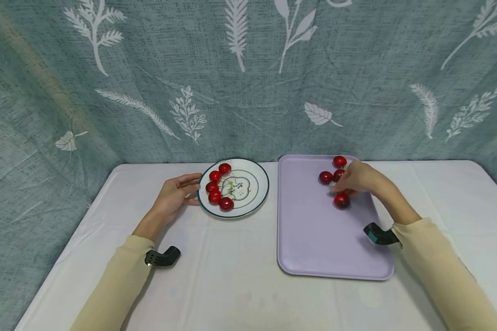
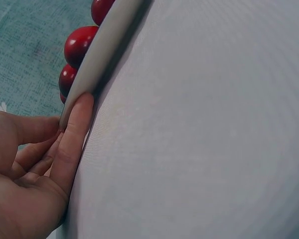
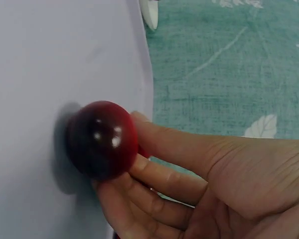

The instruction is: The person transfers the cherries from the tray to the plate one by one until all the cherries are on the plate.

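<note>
My left hand grips the near-left rim of a round white plate with a dark edge. In the left wrist view, one finger lies under that rim and another digit touches its edge. Several red cherry tomatoes sit along the plate's left side. Over a lilac tray, my right hand pinches at a dark red cherry tomato between thumb and fingers. More cherry tomatoes lie close around that hand, partly hidden by it.
Both plate and tray stand on a white cloth-covered table, the tray to the right of the plate. A green curtain with white leaf prints hangs right behind them. Each wrist wears a black camera.
</note>
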Available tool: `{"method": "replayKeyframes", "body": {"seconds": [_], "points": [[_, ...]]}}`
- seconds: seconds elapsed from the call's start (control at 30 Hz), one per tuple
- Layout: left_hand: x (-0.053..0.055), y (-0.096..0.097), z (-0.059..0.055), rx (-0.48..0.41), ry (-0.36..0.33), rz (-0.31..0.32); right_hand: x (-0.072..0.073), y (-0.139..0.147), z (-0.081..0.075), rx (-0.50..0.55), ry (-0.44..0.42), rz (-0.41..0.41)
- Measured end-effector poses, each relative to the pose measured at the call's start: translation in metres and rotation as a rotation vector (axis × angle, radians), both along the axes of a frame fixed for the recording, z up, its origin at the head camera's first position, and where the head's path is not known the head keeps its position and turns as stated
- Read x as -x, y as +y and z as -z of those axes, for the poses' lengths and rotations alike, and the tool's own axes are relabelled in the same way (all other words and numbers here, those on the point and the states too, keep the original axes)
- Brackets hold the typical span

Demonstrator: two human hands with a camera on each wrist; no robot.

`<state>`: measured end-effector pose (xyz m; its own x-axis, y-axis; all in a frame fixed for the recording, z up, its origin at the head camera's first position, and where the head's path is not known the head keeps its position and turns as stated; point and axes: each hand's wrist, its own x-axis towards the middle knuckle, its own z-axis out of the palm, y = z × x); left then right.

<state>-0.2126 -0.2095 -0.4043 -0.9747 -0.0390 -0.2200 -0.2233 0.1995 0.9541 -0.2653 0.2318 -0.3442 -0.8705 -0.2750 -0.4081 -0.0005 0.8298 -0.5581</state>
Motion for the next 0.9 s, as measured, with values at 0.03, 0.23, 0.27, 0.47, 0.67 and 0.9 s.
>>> {"method": "replayKeyframes", "body": {"seconds": [0.03, 0.23, 0.27, 0.47, 0.67, 0.9], "points": [[0.000, 0.000, 0.000, 0.001, -0.002, -0.003, 0.000, 0.000, 0.001, -0.011, 0.003, 0.001], [0.000, 0.001, 0.001, 0.008, -0.010, -0.016, 0.002, -0.002, 0.005, -0.036, 0.016, 0.003], [0.000, 0.001, 0.001, 0.008, -0.009, -0.016, 0.002, -0.002, 0.005, -0.036, 0.018, 0.002], [0.000, 0.001, 0.001, 0.015, -0.012, -0.017, 0.002, -0.003, 0.001, -0.043, 0.015, 0.012], [0.001, 0.001, 0.001, 0.011, -0.006, -0.016, 0.000, -0.002, -0.005, -0.010, -0.014, 0.017], [0.001, 0.001, 0.000, -0.004, 0.004, -0.007, -0.002, -0.009, -0.016, 0.040, -0.004, -0.021]]}}
